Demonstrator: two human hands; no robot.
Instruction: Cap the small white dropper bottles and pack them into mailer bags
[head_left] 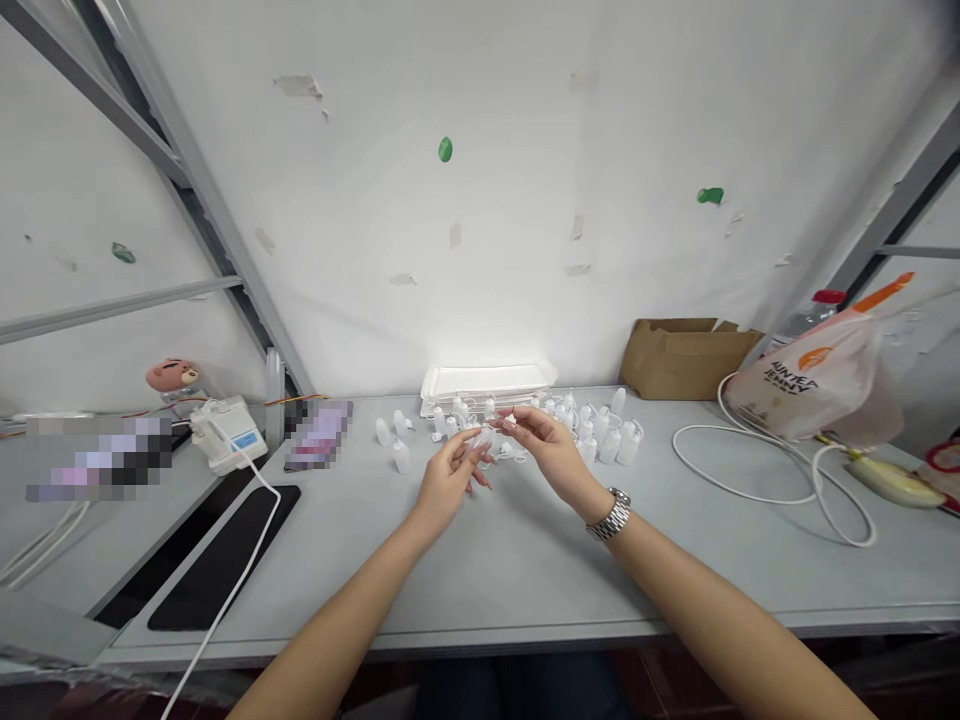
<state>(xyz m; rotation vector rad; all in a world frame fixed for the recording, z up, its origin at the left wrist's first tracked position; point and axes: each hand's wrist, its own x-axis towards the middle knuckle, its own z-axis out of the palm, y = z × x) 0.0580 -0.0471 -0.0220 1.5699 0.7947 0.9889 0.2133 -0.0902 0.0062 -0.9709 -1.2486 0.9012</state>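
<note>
My left hand (451, 474) is closed around a small translucent squeeze bottle (480, 440) above the middle of the table, its lower fingers partly spread. Just to the right, my right hand (546, 442) pinches a small white cap (511, 420) near the bottle's top; whether the two touch I cannot tell. Behind and to the right of my hands stands a cluster of similar white bottles (628, 446), some with looped cap straps. A few more bottles (400, 457) stand to the left. Small white caps (513, 453) lie on the table behind my hands.
White stacked trays (487, 378) rest against the wall. A cardboard box (686, 360), a plastic bag (806, 385) and a coiled white cable (739, 495) are on the right. On the left are a phone (319, 436), a white power strip (229, 435) and a black mat (225, 560).
</note>
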